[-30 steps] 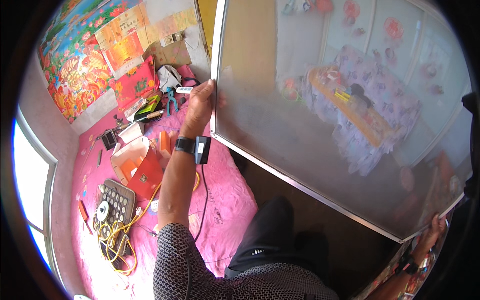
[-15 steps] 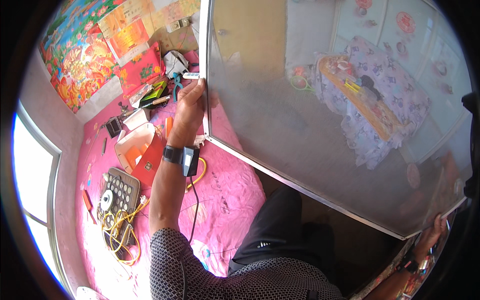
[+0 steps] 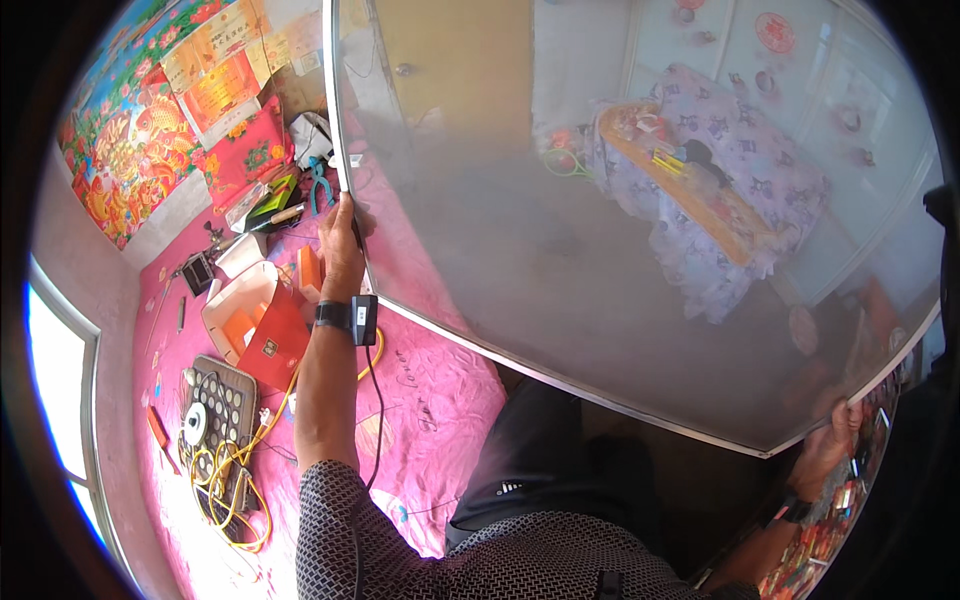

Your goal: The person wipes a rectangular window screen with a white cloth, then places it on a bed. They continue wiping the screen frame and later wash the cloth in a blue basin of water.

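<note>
A large mesh window screen [image 3: 480, 250] in a slim white metal frame stands tilted in front of me, filling the upper middle and right. My left hand [image 3: 343, 250] is closed around its left edge, a little above the lower left corner; some fingers show dimly behind the mesh. At the far right, my right hand [image 3: 828, 445] grips the frame near its lower right corner, and part of that grip is hidden. A dark band with a small black box [image 3: 362, 320] and a cable sits on my left wrist.
A bed with a pink cover [image 3: 440, 400] lies left, holding a red box [image 3: 275, 345], a beaded mat [image 3: 228, 395], yellow cable [image 3: 262, 520] and blue-handled pliers [image 3: 320, 185]. A window [image 3: 60, 360] is at far left. Many small items [image 3: 835, 520] lie at lower right.
The screen has shifted left in view, its lower right corner rising and its lower left corner dropping. Both hands have moved with it, still gripping the frame. My view has turned slightly too.
</note>
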The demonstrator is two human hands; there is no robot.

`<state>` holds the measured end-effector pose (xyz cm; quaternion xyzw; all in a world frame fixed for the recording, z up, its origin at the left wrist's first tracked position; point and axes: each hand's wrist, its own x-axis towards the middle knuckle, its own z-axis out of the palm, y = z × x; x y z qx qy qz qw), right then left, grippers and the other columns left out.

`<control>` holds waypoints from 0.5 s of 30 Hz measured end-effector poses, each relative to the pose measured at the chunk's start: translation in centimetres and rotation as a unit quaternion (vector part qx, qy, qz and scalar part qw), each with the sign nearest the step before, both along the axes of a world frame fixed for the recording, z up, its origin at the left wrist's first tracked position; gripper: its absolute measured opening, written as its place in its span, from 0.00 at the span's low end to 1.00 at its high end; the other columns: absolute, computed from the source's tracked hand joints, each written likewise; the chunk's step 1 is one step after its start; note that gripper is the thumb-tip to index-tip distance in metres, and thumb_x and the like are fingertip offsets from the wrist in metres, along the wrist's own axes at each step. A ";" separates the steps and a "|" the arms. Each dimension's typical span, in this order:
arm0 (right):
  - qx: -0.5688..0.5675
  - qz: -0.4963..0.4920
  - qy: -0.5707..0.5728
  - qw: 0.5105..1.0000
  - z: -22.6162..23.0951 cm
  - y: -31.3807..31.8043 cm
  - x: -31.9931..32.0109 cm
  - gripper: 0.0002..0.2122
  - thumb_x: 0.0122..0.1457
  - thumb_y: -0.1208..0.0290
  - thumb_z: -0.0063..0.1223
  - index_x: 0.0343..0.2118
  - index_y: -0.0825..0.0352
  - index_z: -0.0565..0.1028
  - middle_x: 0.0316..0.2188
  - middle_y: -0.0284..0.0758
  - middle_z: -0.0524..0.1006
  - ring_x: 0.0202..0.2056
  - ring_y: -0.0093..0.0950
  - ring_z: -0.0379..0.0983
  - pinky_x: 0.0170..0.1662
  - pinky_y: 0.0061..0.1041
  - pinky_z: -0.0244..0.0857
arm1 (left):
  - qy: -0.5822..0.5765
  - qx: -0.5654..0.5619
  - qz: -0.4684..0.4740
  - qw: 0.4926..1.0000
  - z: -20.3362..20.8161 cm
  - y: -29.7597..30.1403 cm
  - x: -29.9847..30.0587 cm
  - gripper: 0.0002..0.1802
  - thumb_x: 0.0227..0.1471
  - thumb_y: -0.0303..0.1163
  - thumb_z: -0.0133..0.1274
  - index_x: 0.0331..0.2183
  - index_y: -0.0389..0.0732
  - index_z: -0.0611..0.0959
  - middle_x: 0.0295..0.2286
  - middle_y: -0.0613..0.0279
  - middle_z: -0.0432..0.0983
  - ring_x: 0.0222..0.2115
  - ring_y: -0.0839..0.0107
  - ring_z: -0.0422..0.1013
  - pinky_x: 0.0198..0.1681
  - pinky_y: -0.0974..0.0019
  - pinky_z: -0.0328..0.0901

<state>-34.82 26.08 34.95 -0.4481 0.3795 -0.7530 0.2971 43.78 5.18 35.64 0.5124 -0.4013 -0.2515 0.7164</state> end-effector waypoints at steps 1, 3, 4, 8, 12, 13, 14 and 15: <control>-0.003 0.006 0.004 1.000 -0.2 -0.1 0.6 0.25 0.71 0.67 0.66 0.67 0.70 0.77 0.62 0.38 0.81 0.60 0.34 0.77 0.68 0.38 0.68 | 0.005 0.016 0.014 1.000 -0.6 -0.3 0.2 0.30 0.76 0.55 0.54 0.33 0.36 0.87 0.25 0.63 0.80 0.26 0.74 0.72 0.32 0.65 0.64; -0.021 0.031 0.014 0.999 -0.5 -0.6 1.7 0.26 0.69 0.67 0.69 0.66 0.71 0.78 0.61 0.38 0.82 0.61 0.33 0.77 0.68 0.38 0.67 | -0.014 0.075 0.055 0.996 -1.8 -0.8 0.9 0.31 0.76 0.55 0.54 0.36 0.34 0.88 0.29 0.66 0.80 0.31 0.75 0.71 0.37 0.65 0.65; 0.000 0.004 0.015 1.000 -0.6 -1.0 2.4 0.26 0.70 0.66 0.68 0.67 0.71 0.77 0.59 0.38 0.82 0.58 0.33 0.77 0.65 0.38 0.69 | -0.025 0.050 0.045 0.997 -2.4 -1.2 1.3 0.31 0.76 0.55 0.54 0.36 0.34 0.88 0.29 0.66 0.80 0.32 0.74 0.72 0.38 0.65 0.65; -0.008 -0.038 0.043 0.998 -0.9 -2.2 6.1 0.25 0.71 0.64 0.66 0.66 0.70 0.76 0.49 0.33 0.82 0.48 0.28 0.77 0.56 0.33 0.72 | -0.064 0.068 0.091 0.991 -3.8 -2.6 3.3 0.30 0.74 0.55 0.52 0.42 0.33 0.88 0.31 0.65 0.81 0.34 0.71 0.71 0.41 0.62 0.66; 0.012 -0.027 0.055 0.998 -0.4 -2.5 10.4 0.25 0.72 0.62 0.65 0.65 0.73 0.77 0.44 0.33 0.81 0.44 0.26 0.74 0.54 0.30 0.67 | -0.194 0.111 0.156 0.962 -5.1 -3.1 5.2 0.31 0.73 0.55 0.51 0.47 0.34 0.89 0.33 0.52 0.86 0.35 0.61 0.79 0.43 0.55 0.70; 0.025 -0.016 0.044 0.999 -0.2 -2.8 11.3 0.25 0.72 0.61 0.65 0.64 0.74 0.78 0.43 0.33 0.80 0.44 0.26 0.72 0.54 0.30 0.66 | -0.213 0.121 0.177 0.953 -5.8 -2.9 5.3 0.31 0.73 0.55 0.51 0.48 0.34 0.89 0.33 0.49 0.86 0.36 0.57 0.81 0.44 0.53 0.72; 0.005 -0.013 0.054 0.998 0.0 -3.3 12.1 0.24 0.72 0.61 0.65 0.63 0.74 0.78 0.40 0.32 0.79 0.41 0.25 0.70 0.50 0.29 0.64 | -0.221 0.171 0.203 0.938 -6.6 -2.6 5.3 0.31 0.73 0.55 0.51 0.49 0.35 0.90 0.33 0.45 0.87 0.37 0.52 0.83 0.45 0.51 0.73; -0.014 -0.010 0.063 0.998 0.0 -4.1 13.0 0.22 0.73 0.61 0.64 0.61 0.73 0.79 0.38 0.31 0.77 0.38 0.24 0.68 0.47 0.28 0.63 | -0.237 0.188 0.202 0.932 -7.6 -2.0 5.1 0.33 0.72 0.56 0.52 0.50 0.33 0.90 0.35 0.38 0.87 0.42 0.41 0.84 0.48 0.45 0.74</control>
